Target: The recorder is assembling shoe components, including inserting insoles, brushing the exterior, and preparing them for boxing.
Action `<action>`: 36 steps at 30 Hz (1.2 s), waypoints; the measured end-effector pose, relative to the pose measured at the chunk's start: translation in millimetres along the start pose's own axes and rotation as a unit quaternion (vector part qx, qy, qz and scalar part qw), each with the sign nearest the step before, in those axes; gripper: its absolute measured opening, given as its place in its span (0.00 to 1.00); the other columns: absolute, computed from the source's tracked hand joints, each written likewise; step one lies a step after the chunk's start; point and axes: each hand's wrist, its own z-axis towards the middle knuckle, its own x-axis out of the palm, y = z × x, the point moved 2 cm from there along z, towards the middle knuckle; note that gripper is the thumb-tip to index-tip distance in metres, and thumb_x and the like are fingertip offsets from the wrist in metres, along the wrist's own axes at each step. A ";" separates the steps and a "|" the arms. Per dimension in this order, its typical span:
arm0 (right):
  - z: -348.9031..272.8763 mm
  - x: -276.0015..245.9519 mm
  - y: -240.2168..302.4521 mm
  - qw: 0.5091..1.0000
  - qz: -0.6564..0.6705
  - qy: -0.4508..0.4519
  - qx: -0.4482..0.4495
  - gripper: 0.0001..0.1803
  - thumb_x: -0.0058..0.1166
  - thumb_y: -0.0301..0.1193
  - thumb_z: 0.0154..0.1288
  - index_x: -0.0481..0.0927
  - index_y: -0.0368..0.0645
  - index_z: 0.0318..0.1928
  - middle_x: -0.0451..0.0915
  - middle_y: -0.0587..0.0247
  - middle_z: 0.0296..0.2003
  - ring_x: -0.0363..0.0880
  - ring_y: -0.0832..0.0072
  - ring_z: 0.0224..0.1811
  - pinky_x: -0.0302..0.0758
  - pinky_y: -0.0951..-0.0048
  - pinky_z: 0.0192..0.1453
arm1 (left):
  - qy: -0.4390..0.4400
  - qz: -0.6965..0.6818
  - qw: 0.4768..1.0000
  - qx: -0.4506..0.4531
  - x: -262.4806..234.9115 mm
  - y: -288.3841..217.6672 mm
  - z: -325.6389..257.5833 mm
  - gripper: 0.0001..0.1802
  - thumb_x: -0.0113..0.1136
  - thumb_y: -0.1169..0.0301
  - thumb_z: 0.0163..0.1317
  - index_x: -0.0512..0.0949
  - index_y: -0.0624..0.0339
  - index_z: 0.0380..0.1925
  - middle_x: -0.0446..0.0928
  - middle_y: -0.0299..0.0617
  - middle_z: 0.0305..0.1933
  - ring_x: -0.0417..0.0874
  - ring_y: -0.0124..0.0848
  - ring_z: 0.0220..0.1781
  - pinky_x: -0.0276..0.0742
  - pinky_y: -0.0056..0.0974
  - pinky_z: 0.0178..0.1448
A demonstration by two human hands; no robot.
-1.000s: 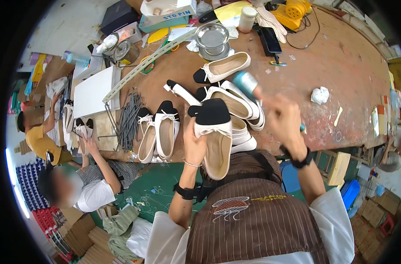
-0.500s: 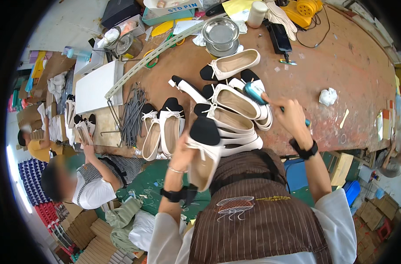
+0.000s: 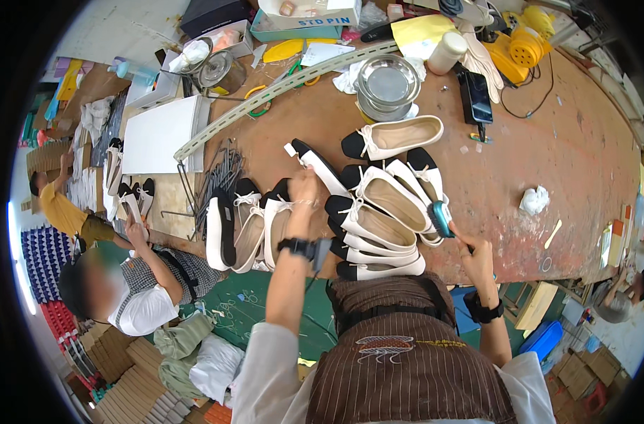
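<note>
My left hand (image 3: 304, 187) reaches forward over the wooden bench (image 3: 562, 148) and closes on the black toe end of a cream flat shoe (image 3: 274, 230), which lies in a row of similar shoes (image 3: 230, 230) at the bench's near edge. To the right of it lies a stack of cream, black-toed shoes (image 3: 378, 212). A single shoe (image 3: 396, 136) rests farther back. My right hand (image 3: 471, 254) hovers by the right end of the stack, gripping a small teal tool (image 3: 442, 219).
Steel bowls (image 3: 389, 83), a black phone (image 3: 475, 99), a white jar (image 3: 445, 53) and a yellow device (image 3: 521, 48) stand at the back. A perforated metal strip (image 3: 279, 88) crosses the bench. Another person (image 3: 134, 297) sits at the left with a shoe. Crumpled paper (image 3: 534, 201) lies on the right.
My left hand has carried the black-toed shoe from in front of my chest forward and left, down into the row of shoes. My right hand with the teal tool dropped nearer the bench edge.
</note>
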 end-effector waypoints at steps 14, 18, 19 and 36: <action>-9.2 3.2 12.4 0.991 0.115 -0.048 -0.051 0.21 0.52 0.18 0.60 0.82 0.49 0.52 0.82 0.45 0.39 0.83 0.64 0.36 0.75 0.72 0.43 | 0.125 -0.426 0.881 -0.163 58.4 44.7 19.1 0.10 0.48 0.71 0.66 0.76 0.58 0.44 0.79 0.40 0.36 0.80 0.33 0.35 0.77 0.37 0.37; -12.3 -0.8 36.3 0.984 0.114 -0.062 -0.122 0.20 0.53 0.20 0.61 0.82 0.52 0.52 0.80 0.49 0.30 0.75 0.62 0.28 0.72 0.71 0.37 | -0.093 -0.376 0.915 0.116 12.1 27.2 22.0 0.14 0.50 0.76 0.67 0.69 0.68 0.52 0.78 0.44 0.47 0.77 0.32 0.50 0.73 0.36 0.55; -16.4 0.6 40.6 0.985 0.101 -0.060 -0.125 0.20 0.54 0.20 0.60 0.82 0.52 0.52 0.78 0.50 0.28 0.74 0.63 0.26 0.71 0.71 0.35 | -0.138 -0.371 0.898 0.192 -12.3 16.7 14.7 0.15 0.51 0.76 0.67 0.68 0.69 0.52 0.77 0.45 0.48 0.77 0.32 0.50 0.71 0.36 0.57; -48.9 8.6 90.2 0.944 -0.159 -0.102 -0.272 0.19 0.53 0.27 0.54 0.85 0.58 0.47 0.79 0.55 0.24 0.79 0.61 0.22 0.77 0.62 0.27 | 0.121 0.049 0.938 0.320 -86.0 -93.9 -240.9 0.23 0.57 0.78 0.52 0.72 0.62 0.52 0.80 0.57 0.40 0.80 0.55 0.44 0.74 0.51 0.47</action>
